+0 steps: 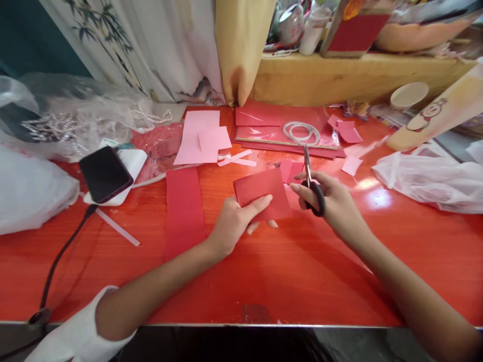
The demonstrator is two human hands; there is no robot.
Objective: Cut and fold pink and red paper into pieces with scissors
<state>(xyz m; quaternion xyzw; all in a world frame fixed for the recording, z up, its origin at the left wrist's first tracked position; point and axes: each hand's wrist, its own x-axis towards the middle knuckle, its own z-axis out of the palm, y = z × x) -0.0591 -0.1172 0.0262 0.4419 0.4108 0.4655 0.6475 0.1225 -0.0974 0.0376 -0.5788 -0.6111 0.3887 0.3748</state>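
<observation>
My left hand point(241, 216) grips a folded-looking piece of red paper point(260, 191), thumb on top and fingertips showing below its lower edge. Just right of the paper, my right hand point(328, 193) is closed around a pair of scissors point(316, 196) with black handles. The metal blades point up and away from me and look closed together; they are apart from the paper. A long red paper strip point(184, 211) lies on the table left of my left hand. Behind the held piece are small red paper scraps point(290, 170).
Pink paper sheets point(196, 136) and thin pink strips point(239, 159) lie toward the back. A coiled white cord point(301, 132) rests on a plastic-wrapped red pack point(264, 134). A phone point(104, 173) with a cable stands at left among plastic bags point(33, 186); another bag point(433, 178) lies right.
</observation>
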